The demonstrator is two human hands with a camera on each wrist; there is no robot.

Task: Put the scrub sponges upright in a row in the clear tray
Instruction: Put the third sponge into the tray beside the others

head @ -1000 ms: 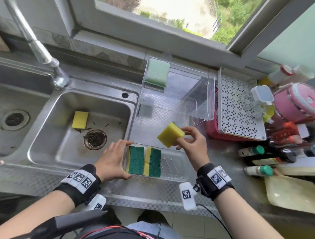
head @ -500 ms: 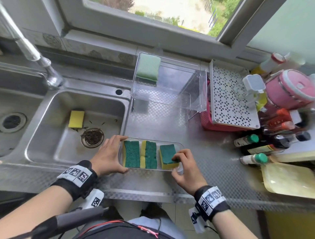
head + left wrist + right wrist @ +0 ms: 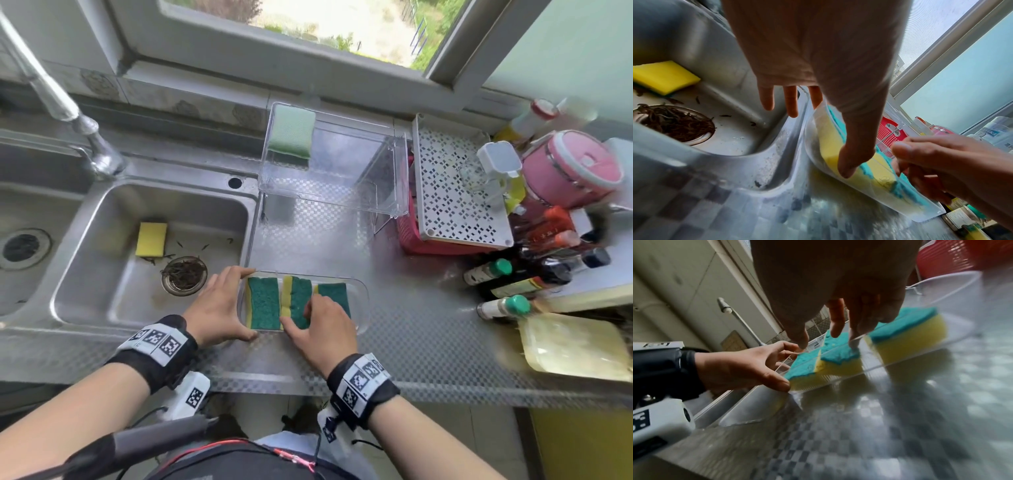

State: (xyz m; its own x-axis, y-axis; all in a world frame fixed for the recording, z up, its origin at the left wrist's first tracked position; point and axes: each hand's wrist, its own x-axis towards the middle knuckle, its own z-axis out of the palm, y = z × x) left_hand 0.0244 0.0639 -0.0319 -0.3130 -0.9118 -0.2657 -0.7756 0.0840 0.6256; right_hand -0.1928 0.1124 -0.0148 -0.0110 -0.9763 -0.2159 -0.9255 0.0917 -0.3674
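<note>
The clear tray (image 3: 365, 301) lies on the steel counter beside the sink. Three green-and-yellow scrub sponges sit in it, leaning green face up: left (image 3: 262, 303), middle (image 3: 298, 291), right (image 3: 334, 290). My left hand (image 3: 239, 305) grips the tray's left end, thumb on the near corner and fingers on the far rim (image 3: 809, 129). Above the tray's near side, my right hand (image 3: 299, 318) holds nothing, and its straight fingertips (image 3: 854, 344) touch the middle sponge (image 3: 838, 353). Another sponge (image 3: 150, 238) lies yellow side up in the sink.
The sink basin (image 3: 85, 274) with a debris-filled strainer (image 3: 185, 274) and the faucet (image 3: 99, 157) lie left. Behind the tray stands a clear rack (image 3: 342, 192) carrying a pale green pad (image 3: 291, 132). A pink basket under a white perforated board (image 3: 459, 185) and several bottles (image 3: 496, 270) crowd the right.
My right hand brought the third sponge down into the tray's right part, let it go and shifted left onto the middle sponge. The left hand stayed on the tray's end.
</note>
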